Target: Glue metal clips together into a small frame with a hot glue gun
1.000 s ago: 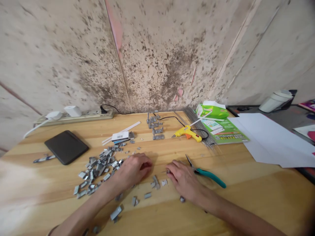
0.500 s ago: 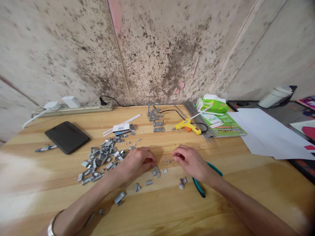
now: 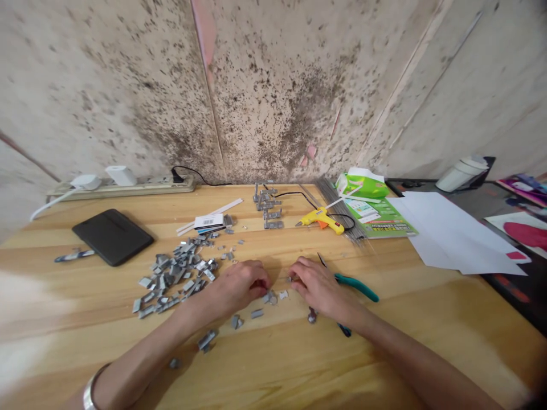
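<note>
Several seemingly finished assemblies [image 3: 273, 215] stand toward the back of the desk [image 3: 265, 364], a heap [image 3: 174, 274] of metal bits appears left to do, and my hands are apart, right hand [image 3: 317, 286] at a small part [image 3: 289, 279], left hand [image 3: 240, 285] curled, both grips unclear.

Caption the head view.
Left hand among small grey metallic pieces, right hand near teal-handled pliers, on a pale wooden tabletop.

a wooden table [image 3: 265, 364] carries scattered grey pieces [image 3: 172, 275]; a flat black slab [image 3: 113, 236]; pliers [image 3: 359, 287]; a yellow glue gun [image 3: 321, 217].
</note>
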A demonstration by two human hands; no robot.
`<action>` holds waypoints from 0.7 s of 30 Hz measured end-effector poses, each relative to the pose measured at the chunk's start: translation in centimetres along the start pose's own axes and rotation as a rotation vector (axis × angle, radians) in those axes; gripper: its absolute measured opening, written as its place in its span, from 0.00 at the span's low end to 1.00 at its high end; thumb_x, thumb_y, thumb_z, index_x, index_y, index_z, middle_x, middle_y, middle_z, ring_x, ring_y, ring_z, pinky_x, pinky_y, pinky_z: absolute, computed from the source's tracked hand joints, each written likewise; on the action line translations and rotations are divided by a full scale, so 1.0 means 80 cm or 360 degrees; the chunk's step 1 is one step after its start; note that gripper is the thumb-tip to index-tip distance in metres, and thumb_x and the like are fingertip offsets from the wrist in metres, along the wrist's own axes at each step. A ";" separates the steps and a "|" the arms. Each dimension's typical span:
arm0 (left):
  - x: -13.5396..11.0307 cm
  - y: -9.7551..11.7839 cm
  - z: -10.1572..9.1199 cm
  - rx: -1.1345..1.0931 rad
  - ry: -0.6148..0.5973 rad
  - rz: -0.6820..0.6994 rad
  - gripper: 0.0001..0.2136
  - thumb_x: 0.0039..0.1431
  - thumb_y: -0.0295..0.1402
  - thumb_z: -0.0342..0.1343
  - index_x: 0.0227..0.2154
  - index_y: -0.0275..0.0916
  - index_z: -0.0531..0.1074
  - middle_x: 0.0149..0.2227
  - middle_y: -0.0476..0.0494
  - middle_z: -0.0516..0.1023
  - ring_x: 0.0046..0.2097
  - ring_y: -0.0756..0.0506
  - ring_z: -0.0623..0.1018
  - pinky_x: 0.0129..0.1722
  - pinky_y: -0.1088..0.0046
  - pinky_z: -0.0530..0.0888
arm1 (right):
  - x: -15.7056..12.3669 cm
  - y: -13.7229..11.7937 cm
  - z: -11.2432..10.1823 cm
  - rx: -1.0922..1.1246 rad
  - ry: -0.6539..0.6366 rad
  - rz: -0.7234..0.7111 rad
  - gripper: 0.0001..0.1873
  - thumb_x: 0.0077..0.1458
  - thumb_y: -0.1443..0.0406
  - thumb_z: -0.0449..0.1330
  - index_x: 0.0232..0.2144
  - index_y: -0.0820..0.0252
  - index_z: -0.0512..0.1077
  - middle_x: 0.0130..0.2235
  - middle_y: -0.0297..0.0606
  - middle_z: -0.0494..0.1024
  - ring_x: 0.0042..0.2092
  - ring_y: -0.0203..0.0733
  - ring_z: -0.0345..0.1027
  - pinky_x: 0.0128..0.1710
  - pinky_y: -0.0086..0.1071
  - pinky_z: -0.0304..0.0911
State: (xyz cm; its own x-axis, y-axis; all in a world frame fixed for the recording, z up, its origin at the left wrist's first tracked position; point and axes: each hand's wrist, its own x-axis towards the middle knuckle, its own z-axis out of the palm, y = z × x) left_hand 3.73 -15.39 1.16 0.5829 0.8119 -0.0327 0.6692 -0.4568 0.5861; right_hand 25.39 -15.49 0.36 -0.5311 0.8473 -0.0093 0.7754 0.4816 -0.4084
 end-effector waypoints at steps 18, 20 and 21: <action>0.013 0.026 0.035 0.0252 0.0318 0.0072 0.04 0.54 0.31 0.54 0.31 0.41 0.74 0.33 0.46 0.74 0.37 0.46 0.73 0.35 0.73 0.67 | -0.010 -0.001 -0.005 -0.0319 -0.0046 -0.0137 0.07 0.54 0.75 0.51 0.33 0.64 0.67 0.38 0.41 0.68 0.41 0.40 0.63 0.40 0.32 0.57; 0.018 0.031 0.045 0.0376 0.0345 0.0116 0.05 0.55 0.32 0.53 0.31 0.40 0.73 0.32 0.45 0.74 0.36 0.45 0.73 0.36 0.70 0.67 | -0.007 -0.005 -0.005 -0.0397 -0.0073 -0.0111 0.07 0.54 0.75 0.51 0.33 0.65 0.67 0.37 0.42 0.70 0.40 0.41 0.64 0.39 0.33 0.58; 0.020 0.032 0.049 0.0421 0.0355 0.0128 0.06 0.56 0.31 0.51 0.31 0.40 0.73 0.31 0.44 0.74 0.35 0.45 0.72 0.36 0.70 0.67 | -0.005 -0.008 -0.006 -0.0435 -0.0092 -0.0104 0.07 0.53 0.75 0.51 0.33 0.65 0.67 0.38 0.43 0.70 0.40 0.42 0.64 0.39 0.34 0.58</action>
State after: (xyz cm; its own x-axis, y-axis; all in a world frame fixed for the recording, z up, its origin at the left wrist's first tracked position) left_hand 8.20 -16.66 -0.55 0.5431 0.8156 0.1995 0.7386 -0.5770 0.3487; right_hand 25.32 -16.03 1.06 -0.5955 0.8021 -0.0462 0.7981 0.5839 -0.1487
